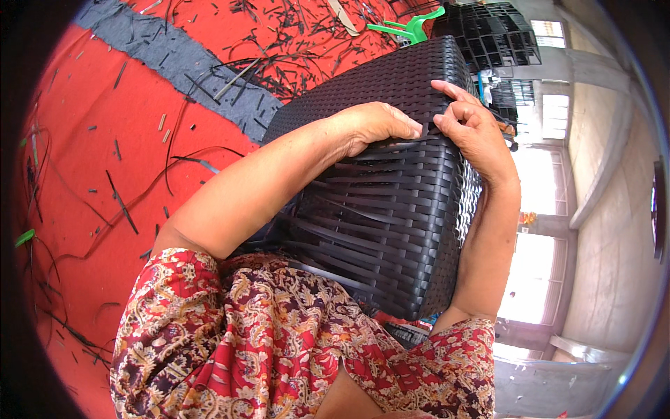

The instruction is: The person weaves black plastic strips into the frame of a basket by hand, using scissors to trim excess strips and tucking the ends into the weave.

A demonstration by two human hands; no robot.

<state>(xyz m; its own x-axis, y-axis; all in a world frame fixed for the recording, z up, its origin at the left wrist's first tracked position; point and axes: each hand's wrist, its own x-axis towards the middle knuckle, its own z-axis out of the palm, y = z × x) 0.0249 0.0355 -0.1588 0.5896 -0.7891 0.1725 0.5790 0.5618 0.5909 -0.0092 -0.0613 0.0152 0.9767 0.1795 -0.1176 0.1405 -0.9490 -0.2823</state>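
Note:
A large black woven piece (412, 202), boxy and made of flat plastic strips, stands tilted in front of me. Its upper part is closely woven. Lower down, loose strips (335, 237) run toward my body with gaps between them. My left hand (380, 126) is closed on a black strip at the upper middle, thumb on top, its other fingers mostly hidden. At the right edge, my right hand (478, 129) is curled, thumb and a finger bent close together against the corner. One finger points out over the weave. Whatever lies between its fingertips is too small to make out.
Red matting (105, 181) with a grey strip of cloth (167, 56) covers the floor on the left, strewn with black offcuts (279, 70). A green plastic object (412, 29) and stacked black frames (488, 35) stand beyond. Bright windows (537, 272) line the right wall.

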